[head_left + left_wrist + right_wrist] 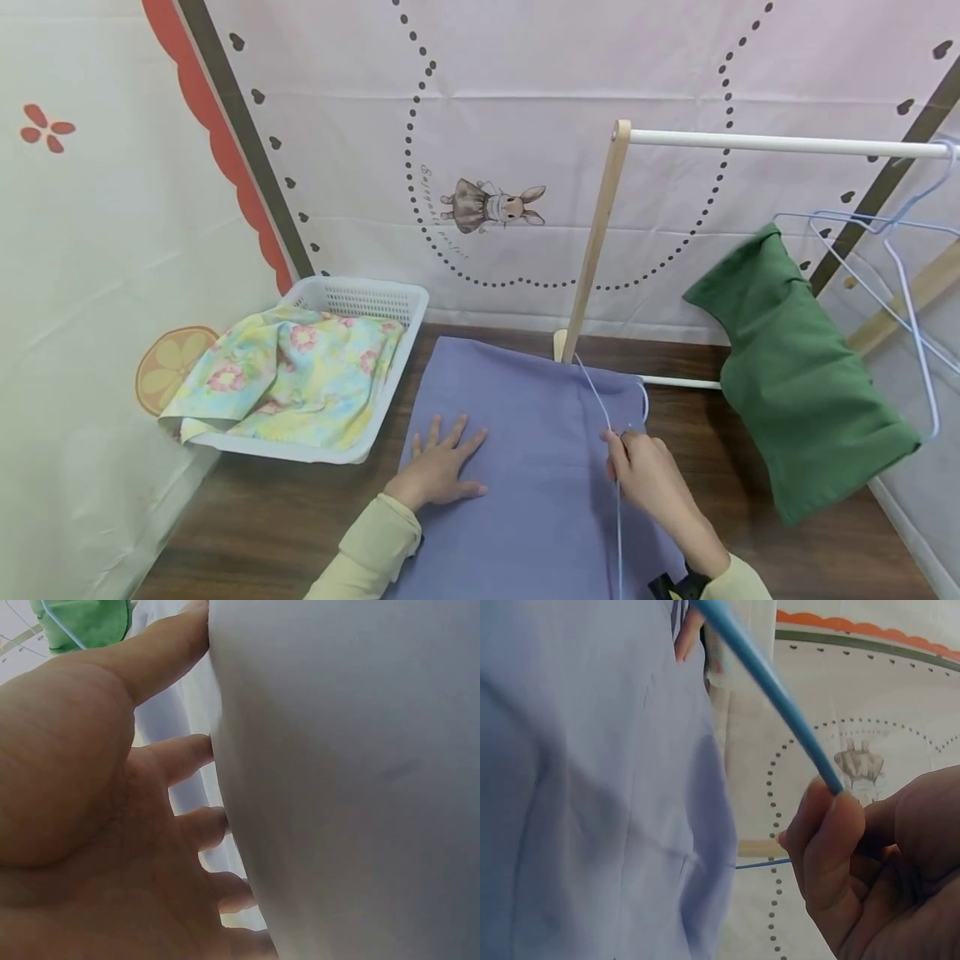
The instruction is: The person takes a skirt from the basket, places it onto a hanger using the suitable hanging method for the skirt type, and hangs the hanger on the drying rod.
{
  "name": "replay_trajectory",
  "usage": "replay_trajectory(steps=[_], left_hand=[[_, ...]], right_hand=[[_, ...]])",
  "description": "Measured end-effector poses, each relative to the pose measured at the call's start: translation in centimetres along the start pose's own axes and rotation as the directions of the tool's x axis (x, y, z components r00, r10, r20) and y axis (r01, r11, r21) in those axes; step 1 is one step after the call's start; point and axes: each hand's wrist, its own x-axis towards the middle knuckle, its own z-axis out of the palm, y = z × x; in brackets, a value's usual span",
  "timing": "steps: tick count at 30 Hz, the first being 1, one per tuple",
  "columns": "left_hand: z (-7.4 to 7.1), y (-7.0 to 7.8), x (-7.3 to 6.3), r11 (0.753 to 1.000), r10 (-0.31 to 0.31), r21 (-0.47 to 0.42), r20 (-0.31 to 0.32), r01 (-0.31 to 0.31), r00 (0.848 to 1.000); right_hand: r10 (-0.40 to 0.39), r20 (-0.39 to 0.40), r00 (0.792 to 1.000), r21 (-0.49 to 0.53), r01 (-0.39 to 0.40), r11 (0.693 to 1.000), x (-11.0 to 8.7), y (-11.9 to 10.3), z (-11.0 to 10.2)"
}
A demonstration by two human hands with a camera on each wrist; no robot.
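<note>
Seeing printed wall sheet [337, 58] across back, w/ rabbit print [495, 206] at mid, over dk brown wood-look surface [247, 525]. Noting drying rack [596, 242] at R of head view, w/ wood post + white bars. Marking purple cloth [525, 517] laid out ctr front, w/ top edge just by rack foot, running off bottom of frame. Logging green cloth [810, 383] hanging at far R, below rack's top bar. Adding white basket [417, 308] just beside purple cloth on L, w/ floral cloth [307, 375] inside + partly over near-L rim. Also seeing pale blue hanger [912, 321] hooked on top bar, touching green cloth. Tagging L hand [438, 467] on L part of purple cloth, palm down, w/ fingers straight + spread, gripping nothing. Tagging R hand [648, 471] over R part of same cloth, w/ fingers curled in, pinching thin blue wire [619, 533] btwn thumb + fingers. Tracing wire up to near rack post foot, and down off bottom edge, w/ lower end out of view.
</note>
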Motion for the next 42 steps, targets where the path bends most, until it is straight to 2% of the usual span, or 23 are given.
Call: replay_trajectory(steps=[9, 16, 20, 25, 35, 42], left_hand=[[-0.2, 0.1, -0.2, 1.0, 0.001, 0.008, -0.007, -0.001, 1.0], [-0.2, 0.1, -0.2, 1.0, 0.008, 0.012, 0.0, -0.008, 1.0], [-0.1, 0.1, -0.1, 1.0, 0.007, 0.006, 0.005, -0.007, 1.0], [0.0, 0.2, -0.1, 1.0, 0.008, 0.007, 0.007, -0.008, 1.0], [0.0, 0.3, -0.1, 1.0, 0.01, 0.006, 0.005, -0.01, 1.0], [0.1, 0.2, -0.2, 1.0, 0.004, 0.005, 0.005, -0.004, 1.0]], right_hand=[[-0.019, 0.019, 1.0, -0.014, 0.019, 1.0, -2.5, -1.1, -0.5], [-0.033, 0.014, 0.999, -0.038, 0.034, 0.999, -3.2, -1.4, -0.7], [-0.081, -0.004, 0.997, -0.034, 0.081, 0.996, -3.3, -1.5, -0.8], [-0.101, -0.005, 0.995, -0.015, 0.101, 0.995, -2.9, -1.7, -0.9], [-0.019, 0.057, 0.998, -0.008, 0.02, 1.0, -0.1, -1.1, 0.2], [0.016, 0.066, 0.998, 0.046, -0.019, 0.999, 1.3, -1.3, 0.8]])
